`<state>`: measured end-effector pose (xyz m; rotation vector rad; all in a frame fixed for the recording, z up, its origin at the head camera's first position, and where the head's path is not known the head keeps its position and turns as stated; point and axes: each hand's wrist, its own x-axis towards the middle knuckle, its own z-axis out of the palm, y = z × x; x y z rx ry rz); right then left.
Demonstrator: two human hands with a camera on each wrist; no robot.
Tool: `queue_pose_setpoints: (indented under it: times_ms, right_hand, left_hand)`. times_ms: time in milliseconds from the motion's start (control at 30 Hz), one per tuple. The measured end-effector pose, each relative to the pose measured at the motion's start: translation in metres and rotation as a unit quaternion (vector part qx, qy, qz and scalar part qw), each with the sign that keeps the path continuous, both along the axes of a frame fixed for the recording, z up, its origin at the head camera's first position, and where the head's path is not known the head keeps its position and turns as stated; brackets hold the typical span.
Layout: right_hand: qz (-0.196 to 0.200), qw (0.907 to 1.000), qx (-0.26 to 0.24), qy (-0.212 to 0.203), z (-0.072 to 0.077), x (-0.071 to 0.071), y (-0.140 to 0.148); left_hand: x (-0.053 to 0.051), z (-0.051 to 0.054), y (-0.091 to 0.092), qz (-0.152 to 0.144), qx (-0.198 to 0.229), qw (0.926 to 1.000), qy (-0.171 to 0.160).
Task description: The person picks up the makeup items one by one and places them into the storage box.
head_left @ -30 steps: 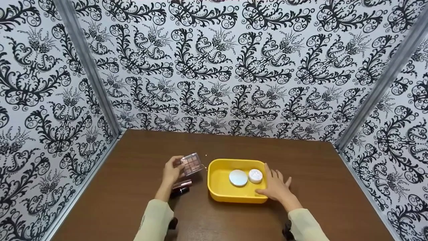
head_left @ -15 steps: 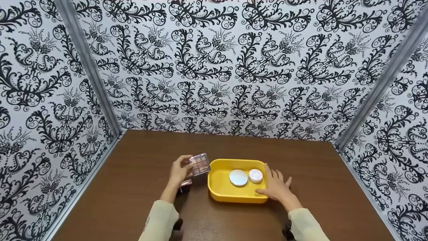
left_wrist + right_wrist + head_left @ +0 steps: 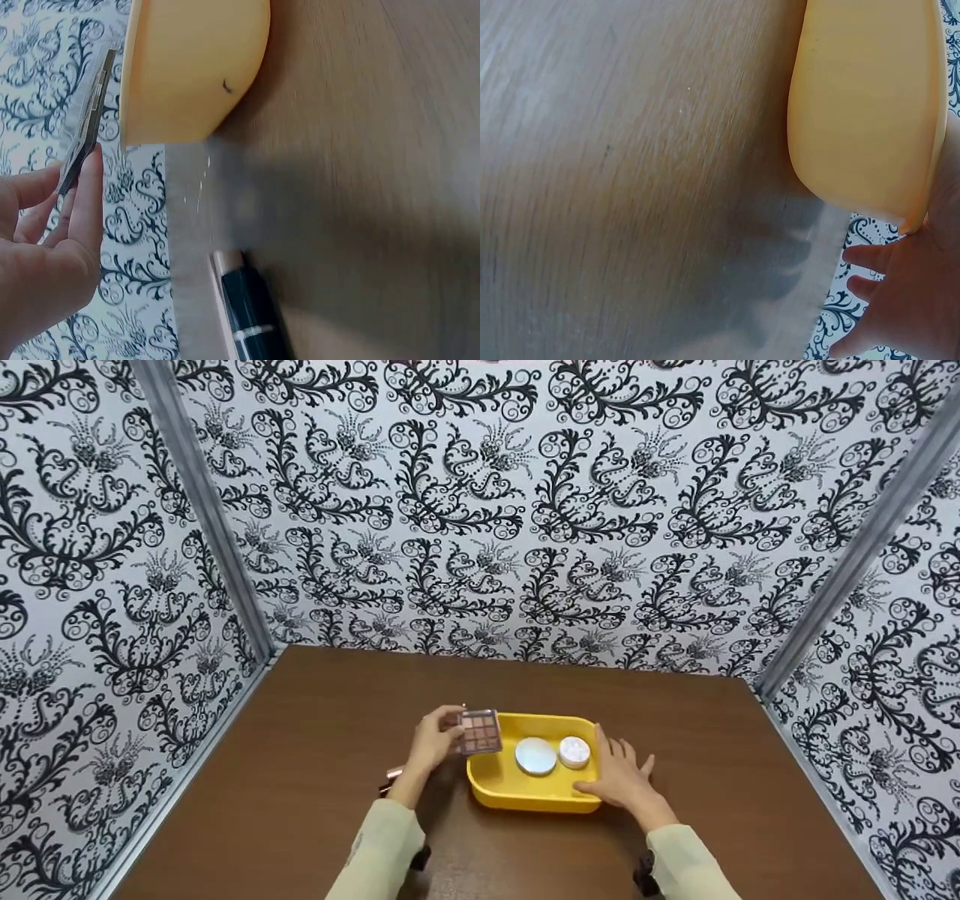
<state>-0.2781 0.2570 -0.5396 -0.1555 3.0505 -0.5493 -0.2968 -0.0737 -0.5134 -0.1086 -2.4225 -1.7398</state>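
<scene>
I've got a white back wall covered in curly black floral print [image 3: 487, 510] on my head view, and the left wall [image 3: 97, 585] and right wall [image 3: 892, 675] wear the same busy pattern. A straight grey metallic-looking left post [image 3: 202, 502] and a matching right post [image 3: 855, 540] mark the corners, both leaning outward toward the top. Below is a flat brown wood-grain tabletop [image 3: 315, 727], with a pale, washed-out sheen [image 3: 525, 67] in my right wrist view.

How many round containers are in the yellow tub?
2: a larger pale one near the middle of the tub, and a smaller white one right of it. Others could hide behind the palette.
</scene>
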Motion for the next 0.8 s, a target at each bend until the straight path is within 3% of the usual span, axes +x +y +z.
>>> queue_pose_setpoints:
  times_ms: [200,367,467,567,700,800]
  right_hand:
    - [-0.003,1.0000,-0.001,0.005,-0.001,0.002,0.000]
    - [-0.005,1.0000,-0.001,0.004,-0.001,0.000,0.000]
    - [-0.003,1.0000,0.002,0.006,-0.001,-0.001,-0.002]
    - [0.000,1.0000,0.001,0.005,0.000,-0.001,-0.003]
    - [0.001,1.0000,0.006,0.005,0.001,-0.002,-0.002]
    - [0.001,0.9999,0.008,0.006,0.001,-0.003,0.000]
  left_hand:
    - [0.001,0.001,0.019,-0.034,-0.082,0.9960,0.007]
    - [0.001,0.009,0.035,-0.027,-0.167,0.9854,-0.016]
    - [0.002,0.013,0.044,0.000,-0.230,0.9726,-0.034]
    - [0.001,0.013,0.056,0.038,-0.306,0.9502,-0.043]
    - [-0.001,0.011,0.076,0.076,-0.385,0.9194,-0.029]
    - [0.001,0.008,0.089,0.093,-0.408,0.9080,-0.007]
